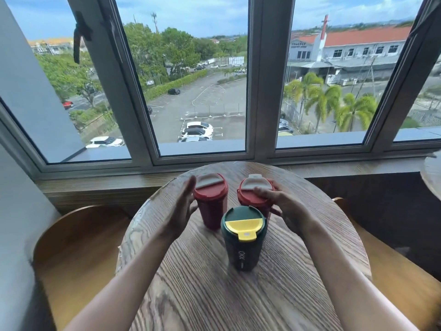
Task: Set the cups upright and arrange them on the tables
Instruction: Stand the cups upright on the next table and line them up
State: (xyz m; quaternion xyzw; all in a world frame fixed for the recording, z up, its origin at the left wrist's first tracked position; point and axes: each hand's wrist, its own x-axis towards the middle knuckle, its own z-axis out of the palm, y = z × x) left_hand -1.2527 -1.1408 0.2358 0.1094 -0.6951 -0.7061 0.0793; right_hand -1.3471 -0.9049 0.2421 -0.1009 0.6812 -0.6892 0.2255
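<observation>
Three lidded cups stand upright on a round wooden table (238, 295). A green cup with a yellow lid flap (243, 240) is nearest me. Behind it to the left stands a red cup (211, 201) with a pale lid flap. My left hand (182, 209) sits against that cup's left side, fingers spread, palm touching or nearly touching it. Behind to the right stands a second red cup (250, 194), partly hidden by the green cup. My right hand (278, 201) rests over its lid and right side, fingers curled on the rim.
A wooden sill and a large window run behind the table. Curved wooden chair backs stand at the left (78, 235) and right (393, 259). The edge of a second round table (433, 175) shows at the far right.
</observation>
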